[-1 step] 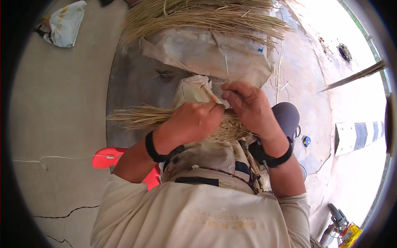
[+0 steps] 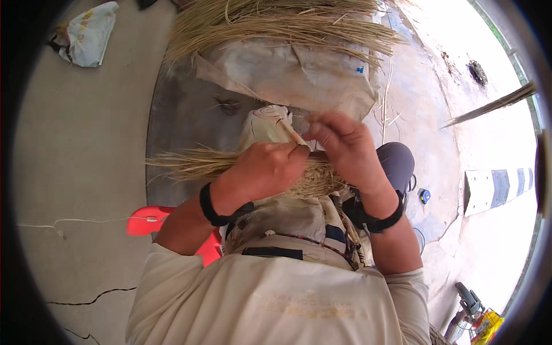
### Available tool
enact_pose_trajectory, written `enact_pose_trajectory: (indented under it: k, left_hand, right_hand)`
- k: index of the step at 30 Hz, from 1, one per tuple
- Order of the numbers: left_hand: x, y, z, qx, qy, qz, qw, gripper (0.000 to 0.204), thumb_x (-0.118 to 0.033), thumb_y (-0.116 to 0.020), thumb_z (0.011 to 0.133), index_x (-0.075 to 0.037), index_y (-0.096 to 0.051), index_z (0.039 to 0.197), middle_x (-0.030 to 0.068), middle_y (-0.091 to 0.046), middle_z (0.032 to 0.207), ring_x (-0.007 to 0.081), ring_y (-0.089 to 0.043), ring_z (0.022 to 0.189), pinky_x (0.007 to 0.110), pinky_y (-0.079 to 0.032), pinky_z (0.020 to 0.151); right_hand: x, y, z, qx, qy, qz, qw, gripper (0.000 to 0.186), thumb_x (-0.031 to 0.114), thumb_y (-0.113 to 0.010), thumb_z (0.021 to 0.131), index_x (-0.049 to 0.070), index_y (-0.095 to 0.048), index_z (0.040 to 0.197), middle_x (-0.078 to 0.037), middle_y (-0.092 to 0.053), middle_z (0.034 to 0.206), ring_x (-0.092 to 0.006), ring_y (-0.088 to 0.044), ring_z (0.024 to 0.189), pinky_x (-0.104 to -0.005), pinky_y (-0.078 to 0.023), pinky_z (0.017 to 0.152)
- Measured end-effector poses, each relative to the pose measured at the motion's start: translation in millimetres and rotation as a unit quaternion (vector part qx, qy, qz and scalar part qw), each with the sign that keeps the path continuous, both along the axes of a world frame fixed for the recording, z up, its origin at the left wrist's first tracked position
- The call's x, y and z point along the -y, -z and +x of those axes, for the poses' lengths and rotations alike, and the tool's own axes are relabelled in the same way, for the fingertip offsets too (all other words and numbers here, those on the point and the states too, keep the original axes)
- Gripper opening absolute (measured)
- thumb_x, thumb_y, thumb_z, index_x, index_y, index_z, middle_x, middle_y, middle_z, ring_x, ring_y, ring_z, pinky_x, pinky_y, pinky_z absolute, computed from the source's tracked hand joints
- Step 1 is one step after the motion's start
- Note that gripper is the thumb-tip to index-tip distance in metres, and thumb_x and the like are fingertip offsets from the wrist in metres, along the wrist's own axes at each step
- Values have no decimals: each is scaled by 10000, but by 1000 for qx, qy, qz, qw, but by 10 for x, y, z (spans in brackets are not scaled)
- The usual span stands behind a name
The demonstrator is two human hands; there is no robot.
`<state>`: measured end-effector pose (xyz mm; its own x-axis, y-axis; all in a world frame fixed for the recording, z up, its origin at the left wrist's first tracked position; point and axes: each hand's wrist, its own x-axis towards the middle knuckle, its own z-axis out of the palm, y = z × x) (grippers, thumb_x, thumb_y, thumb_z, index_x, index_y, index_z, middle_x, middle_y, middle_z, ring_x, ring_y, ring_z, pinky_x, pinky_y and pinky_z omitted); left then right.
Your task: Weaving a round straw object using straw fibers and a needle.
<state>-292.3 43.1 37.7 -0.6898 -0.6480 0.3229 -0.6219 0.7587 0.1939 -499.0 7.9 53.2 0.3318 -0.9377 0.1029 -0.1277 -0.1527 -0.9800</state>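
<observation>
Working over straw bundle (image 2: 317,178): left grip (image 2: 267,172) closed, hold unclear; right grip (image 2: 348,148) blurred, unreadable; bag (image 2: 91,35) contents hidden.

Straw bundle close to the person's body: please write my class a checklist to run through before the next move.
1. Straw bundle lying crosswise in front of the body: ok.
2. Left hand curled at the bundle: ok.
3. Right hand gripping securely: cannot tell, blurred.
4. More straw laid out ahead: ok.
5. White cable apart from both hands: ok.
6. Loose stalks cleared away: not ok, some lie ahead, to the right.
</observation>
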Motion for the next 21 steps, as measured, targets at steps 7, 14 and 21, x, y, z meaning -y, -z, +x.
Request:
enact_pose_trajectory:
  k: [7,14,21]
  left_hand:
    - [319,-207,854,120,-109,14,987,165,-101,-685,918,-36,-604,1046,153,-693,891,338,-717,800,459,-578,642]
    - [432,-563,2175,189,-274,-11,943,141,-187,-627,983,-64,-567,1020,186,-716,935,436,-694,838,539,-566,718]
    - [269,-600,2901,227,-382,35,895,166,-209,-608,1002,-45,-584,996,227,-695,939,484,-655,900,582,-514,754]
  right_hand:
    - [-400,-420,-925,180,-34,-57,981,199,97,-646,1022,-26,-688,1173,-110,-731,920,-231,-689,670,-335,-533,584]
    - [-906,-112,-2646,-438,223,-5,871,164,46,-650,984,3,-719,1125,-213,-719,930,-286,-725,735,-394,-549,671]
    - [-1612,423,-5436,-636,530,16,560,455,478,-411,1125,139,-705,1196,-177,-751,1146,-452,-698,1003,-519,-553,849]
